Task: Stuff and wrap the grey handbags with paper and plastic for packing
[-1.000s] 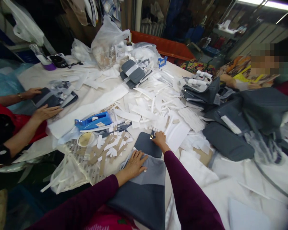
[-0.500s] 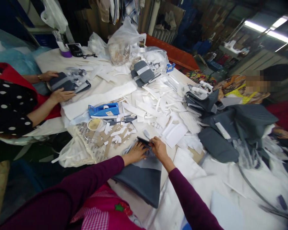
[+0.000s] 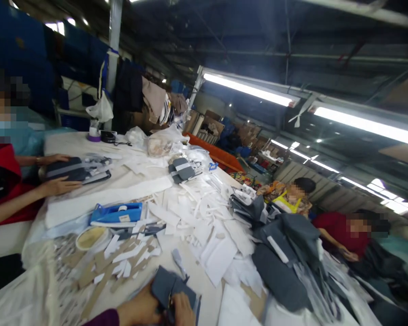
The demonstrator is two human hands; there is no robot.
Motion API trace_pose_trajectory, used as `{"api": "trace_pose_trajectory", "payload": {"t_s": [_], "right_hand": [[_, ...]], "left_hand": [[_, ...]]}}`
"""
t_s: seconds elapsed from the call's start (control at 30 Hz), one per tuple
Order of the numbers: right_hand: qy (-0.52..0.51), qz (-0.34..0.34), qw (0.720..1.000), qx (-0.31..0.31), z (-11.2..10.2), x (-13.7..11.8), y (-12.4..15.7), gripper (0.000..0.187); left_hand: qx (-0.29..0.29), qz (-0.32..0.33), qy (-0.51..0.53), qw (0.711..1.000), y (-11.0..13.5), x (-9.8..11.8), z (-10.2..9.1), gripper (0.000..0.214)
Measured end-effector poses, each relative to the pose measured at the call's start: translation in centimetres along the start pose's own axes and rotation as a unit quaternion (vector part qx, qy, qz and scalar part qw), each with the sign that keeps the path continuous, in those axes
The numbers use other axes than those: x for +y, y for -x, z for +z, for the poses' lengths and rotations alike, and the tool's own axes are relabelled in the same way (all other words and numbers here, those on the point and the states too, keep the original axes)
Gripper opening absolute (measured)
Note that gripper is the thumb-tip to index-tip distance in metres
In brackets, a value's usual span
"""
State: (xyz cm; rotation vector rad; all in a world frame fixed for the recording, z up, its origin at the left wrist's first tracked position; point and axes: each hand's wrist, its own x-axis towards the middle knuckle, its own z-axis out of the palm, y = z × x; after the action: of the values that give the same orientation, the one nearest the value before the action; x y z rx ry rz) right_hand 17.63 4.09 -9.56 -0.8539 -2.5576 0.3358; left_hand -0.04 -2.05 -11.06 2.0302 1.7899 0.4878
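Both of my hands sit at the bottom edge of the view, on a folded grey fabric piece (image 3: 168,285). My left hand (image 3: 138,310) grips its near left side, fingers curled under. My right hand (image 3: 183,310) is closed on its near right edge. The fabric is bunched and lifted slightly off the white table (image 3: 204,280). Loose white paper strips (image 3: 204,217) and brown backing strips (image 3: 98,271) lie just beyond the fabric.
A blue tape dispenser (image 3: 117,213) and a tape roll (image 3: 91,236) lie at left. A person on the left has hands (image 3: 59,185) on grey pieces (image 3: 75,168). Grey fabric piles (image 3: 279,258) fill the right, where two more people sit. Plastic bags stand at the back.
The camera has tilted sharply up, showing ceiling lights. My hands pulled back toward me and folded the grey fabric, which was flat before.
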Motion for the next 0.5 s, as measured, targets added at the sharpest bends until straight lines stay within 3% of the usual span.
{"api": "trace_pose_trajectory", "payload": {"t_s": [0.17, 0.3, 0.5], "right_hand": [[-0.072, 0.046, 0.991, -0.106, -4.6, -1.2, -2.1, 0.007], [-0.108, 0.035, 0.975, -0.191, -4.6, 0.8, -3.7, 0.013], [-0.151, 0.011, 0.939, -0.309, -5.1, 2.4, -6.3, 0.018]], "left_hand": [[-0.001, 0.007, 0.051, 0.999, 0.0, 0.2, -2.3, 0.076], [-0.028, 0.01, 0.091, 0.995, 0.2, -1.8, -1.9, 0.09], [-0.031, -0.001, 0.151, 0.988, 0.8, -2.8, -1.8, 0.084]]}}
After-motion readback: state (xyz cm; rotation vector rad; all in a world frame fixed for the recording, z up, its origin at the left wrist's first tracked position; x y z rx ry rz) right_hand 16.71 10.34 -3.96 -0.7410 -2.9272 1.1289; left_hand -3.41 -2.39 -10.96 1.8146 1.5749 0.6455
